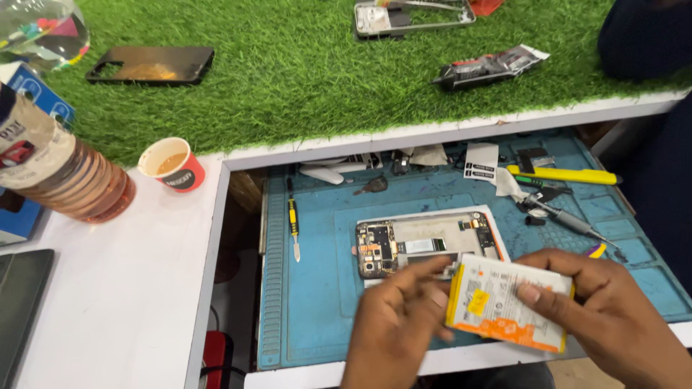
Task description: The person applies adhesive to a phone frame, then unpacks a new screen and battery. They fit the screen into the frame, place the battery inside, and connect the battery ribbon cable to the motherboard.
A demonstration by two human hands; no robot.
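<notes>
Lower right of frame: both hands hold a flat white phone battery [508, 302] with an orange strip along its lower edge and a yellow sticker. Right hand [605, 310] pinches its right end, thumb on top and fingers beneath. Left hand [393, 324] is blurred; its fingers curl against the battery's left edge, apparently gripping it, though the exact pinch is unclear. The battery is tilted and lifted clear of the blue work mat [324, 302].

Just above the hands, centre of frame: an opened phone [425, 245] lies on a white sheet, circuit board exposed at its left, pale empty bay in the middle.

Judged step: battery out of the phone body and being handled over it, either checked or lined up with the bay. A next move would call for squaring the battery to the bay and keeping it flat, clear of the board.

Around: a yellow-handled pry tool [293, 223] left of the phone, a yellow-grip tool [562, 175] and a screwdriver [566, 218] upper right, a red paper cup [173, 164] on the white table [122, 288] at left, and a dark phone back cover [151, 65] on green turf [303, 79] at top.
</notes>
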